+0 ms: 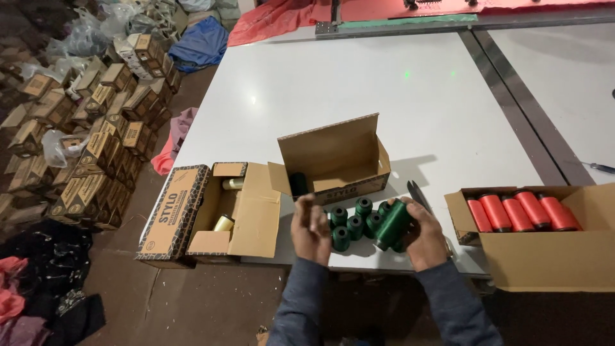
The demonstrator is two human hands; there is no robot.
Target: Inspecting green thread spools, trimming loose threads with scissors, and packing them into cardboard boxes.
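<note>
My right hand point(426, 238) grips a dark green thread spool point(392, 224), tilted, just above the near edge of the white table point(384, 96). My left hand point(311, 229) hovers beside it with fingers apart, holding nothing. Between and behind my hands several more green spools point(352, 221) stand upright on the table. Right behind them an open brown cardboard box point(336, 160) lies with its lid raised, a dark spool visible inside.
At left an open box point(224, 211) holds gold spools. To the right, a larger carton point(544, 247) contains red spools. Black scissors point(416, 192) lie behind my right hand. Many stacked small boxes point(96, 128) and fabric heaps cover the floor at left.
</note>
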